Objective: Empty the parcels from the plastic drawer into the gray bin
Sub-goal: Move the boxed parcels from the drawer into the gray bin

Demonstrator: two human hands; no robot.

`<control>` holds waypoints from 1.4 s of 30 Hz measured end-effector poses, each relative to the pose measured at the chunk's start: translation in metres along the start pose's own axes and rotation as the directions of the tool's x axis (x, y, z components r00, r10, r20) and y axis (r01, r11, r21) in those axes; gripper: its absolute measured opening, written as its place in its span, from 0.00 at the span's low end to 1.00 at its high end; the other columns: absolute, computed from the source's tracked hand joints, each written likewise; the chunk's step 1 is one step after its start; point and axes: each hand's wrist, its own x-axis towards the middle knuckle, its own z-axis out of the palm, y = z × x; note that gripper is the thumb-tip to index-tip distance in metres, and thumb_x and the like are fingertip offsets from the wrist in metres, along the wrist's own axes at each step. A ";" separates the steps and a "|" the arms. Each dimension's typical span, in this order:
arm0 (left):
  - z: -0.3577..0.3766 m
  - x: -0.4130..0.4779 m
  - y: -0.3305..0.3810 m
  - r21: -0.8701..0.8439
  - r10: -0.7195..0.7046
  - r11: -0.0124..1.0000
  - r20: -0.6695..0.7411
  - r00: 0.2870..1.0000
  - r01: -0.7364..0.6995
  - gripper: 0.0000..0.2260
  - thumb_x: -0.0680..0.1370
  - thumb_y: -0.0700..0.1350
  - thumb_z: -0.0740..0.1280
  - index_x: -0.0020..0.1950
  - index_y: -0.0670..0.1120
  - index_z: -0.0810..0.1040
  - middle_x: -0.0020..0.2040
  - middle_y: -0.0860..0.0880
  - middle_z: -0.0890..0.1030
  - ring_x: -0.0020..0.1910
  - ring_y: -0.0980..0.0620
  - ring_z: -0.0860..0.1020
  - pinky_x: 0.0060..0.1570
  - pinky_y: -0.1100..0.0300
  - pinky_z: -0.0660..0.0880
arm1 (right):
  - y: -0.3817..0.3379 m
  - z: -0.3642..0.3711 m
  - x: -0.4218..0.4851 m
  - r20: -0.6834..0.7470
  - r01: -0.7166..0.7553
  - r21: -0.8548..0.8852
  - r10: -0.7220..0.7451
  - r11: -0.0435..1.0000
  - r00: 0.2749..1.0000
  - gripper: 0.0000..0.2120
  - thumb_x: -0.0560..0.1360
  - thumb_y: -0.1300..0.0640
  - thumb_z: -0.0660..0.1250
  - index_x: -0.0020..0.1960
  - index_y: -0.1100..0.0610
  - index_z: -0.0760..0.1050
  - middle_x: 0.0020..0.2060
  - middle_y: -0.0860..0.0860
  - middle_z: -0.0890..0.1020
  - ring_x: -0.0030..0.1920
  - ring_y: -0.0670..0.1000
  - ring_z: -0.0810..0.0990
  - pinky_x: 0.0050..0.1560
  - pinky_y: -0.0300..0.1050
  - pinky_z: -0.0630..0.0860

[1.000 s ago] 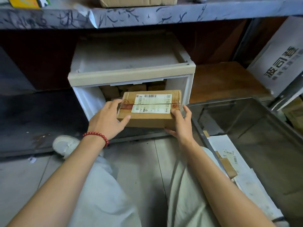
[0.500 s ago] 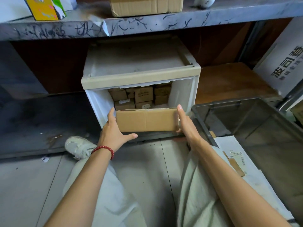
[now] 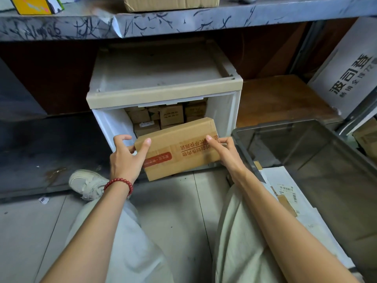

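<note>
A brown cardboard parcel [image 3: 179, 148] with red printing is held in front of the open white plastic drawer unit [image 3: 163, 94]. My left hand [image 3: 126, 158] grips its left end and my right hand [image 3: 224, 152] grips its right end. The parcel is tilted, its right end higher. Several small cardboard parcels [image 3: 163, 117] are stacked deep inside the drawer. The gray bin [image 3: 310, 148] stands on the floor to the right, its near-left rim close to my right hand. White and brown parcels [image 3: 285, 193] lie in it.
A scribbled gray shelf [image 3: 183, 23] overhangs the drawer unit, with a cardboard box on top. A white printed carton [image 3: 346, 72] leans at the right. My shoe [image 3: 87, 184] and both legs rest on the tiled floor below.
The parcel has been turned over in both hands: first its labelled face showed, then a plain side, now the face with red print. It is tilted and closer to me.
</note>
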 end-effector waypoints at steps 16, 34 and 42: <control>0.034 -0.016 0.030 -0.263 0.186 0.958 0.254 0.949 -0.118 0.42 0.65 0.66 0.71 0.74 0.60 0.55 0.69 0.50 0.70 0.66 0.49 0.71 0.61 0.47 0.73 | -0.003 -0.058 -0.007 0.006 -0.011 0.168 0.010 0.986 1.000 0.15 0.77 0.42 0.62 0.46 0.51 0.81 0.39 0.46 0.86 0.39 0.44 0.83 0.46 0.39 0.75; 0.195 -0.068 0.155 0.063 0.481 0.750 0.631 0.608 -0.659 0.24 0.77 0.59 0.63 0.71 0.55 0.65 0.69 0.53 0.69 0.66 0.51 0.70 0.58 0.54 0.72 | 0.073 -0.218 -0.066 -0.579 -0.077 0.444 0.352 0.893 0.735 0.28 0.67 0.29 0.62 0.55 0.48 0.79 0.52 0.53 0.83 0.54 0.55 0.81 0.60 0.55 0.76; 0.254 -0.084 0.143 0.241 0.560 0.485 0.653 0.509 -0.841 0.21 0.80 0.60 0.57 0.70 0.53 0.67 0.68 0.51 0.72 0.68 0.51 0.69 0.67 0.51 0.63 | 0.139 -0.242 -0.062 -0.596 -0.126 0.636 0.588 0.761 0.547 0.19 0.78 0.40 0.60 0.58 0.53 0.73 0.50 0.52 0.81 0.49 0.53 0.80 0.55 0.53 0.77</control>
